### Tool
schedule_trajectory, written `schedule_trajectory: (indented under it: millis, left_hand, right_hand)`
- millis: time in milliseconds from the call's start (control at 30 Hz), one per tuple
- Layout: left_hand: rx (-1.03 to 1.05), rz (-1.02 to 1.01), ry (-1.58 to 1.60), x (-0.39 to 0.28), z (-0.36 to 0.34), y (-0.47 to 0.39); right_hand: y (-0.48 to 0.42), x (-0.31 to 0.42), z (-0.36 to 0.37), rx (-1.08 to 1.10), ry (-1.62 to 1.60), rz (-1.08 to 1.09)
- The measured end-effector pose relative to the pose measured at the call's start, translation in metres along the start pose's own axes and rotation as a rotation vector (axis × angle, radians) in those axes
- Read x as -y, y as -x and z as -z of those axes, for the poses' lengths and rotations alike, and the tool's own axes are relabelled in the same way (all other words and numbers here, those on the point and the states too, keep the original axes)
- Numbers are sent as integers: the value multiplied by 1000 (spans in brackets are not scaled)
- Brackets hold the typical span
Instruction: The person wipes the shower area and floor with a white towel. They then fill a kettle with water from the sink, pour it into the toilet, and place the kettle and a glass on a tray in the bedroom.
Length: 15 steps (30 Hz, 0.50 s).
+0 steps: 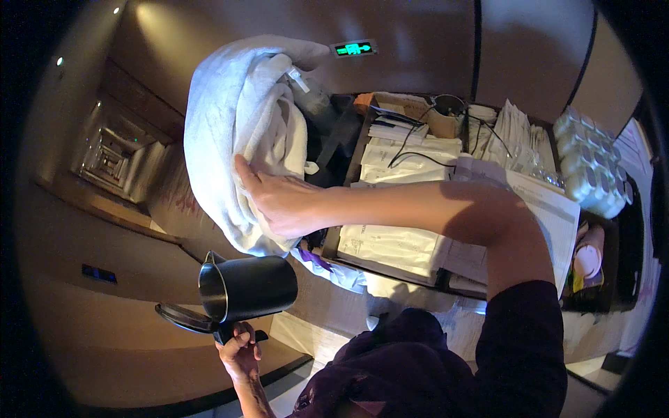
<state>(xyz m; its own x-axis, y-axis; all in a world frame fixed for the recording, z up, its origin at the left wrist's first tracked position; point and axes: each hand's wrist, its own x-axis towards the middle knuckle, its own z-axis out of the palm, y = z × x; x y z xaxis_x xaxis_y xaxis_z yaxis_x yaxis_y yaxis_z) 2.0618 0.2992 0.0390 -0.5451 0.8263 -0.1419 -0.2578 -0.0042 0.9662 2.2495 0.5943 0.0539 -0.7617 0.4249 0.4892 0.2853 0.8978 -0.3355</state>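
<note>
My left hand (242,347) grips the handle of a black electric kettle (258,287), which is tilted on its side with its lid (186,317) hanging open and its steel inside showing. My right hand (285,204) reaches across the cart and lies with its palm against a bundle of white towels (219,141) at the cart's end, thumb and fingers hardly bent. Part of that palm is hidden from view. Beside the towels, a clear spray bottle (312,99) with a white nozzle leans among dark things.
A cart tray (330,250) holds paper packets (387,251), envelopes (509,130) and a black cable (418,153). Wrapped small bottles (590,162) stand at the right, near pink slippers or similar items (590,253). A lit exit sign (355,49) is on the wall; a corridor stretches away at left.
</note>
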Motion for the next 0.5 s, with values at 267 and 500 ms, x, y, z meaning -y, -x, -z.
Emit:
schedule_trajectory:
  millis: [267,500]
  left_hand:
    - [-57,39,-29,10,-14,12]
    - [-172,52,-28,16,-24,19]
  right_hand:
    - [25,-19,91,-9,-401,-148]
    - [-38,-176,110,-359,-368,-543]
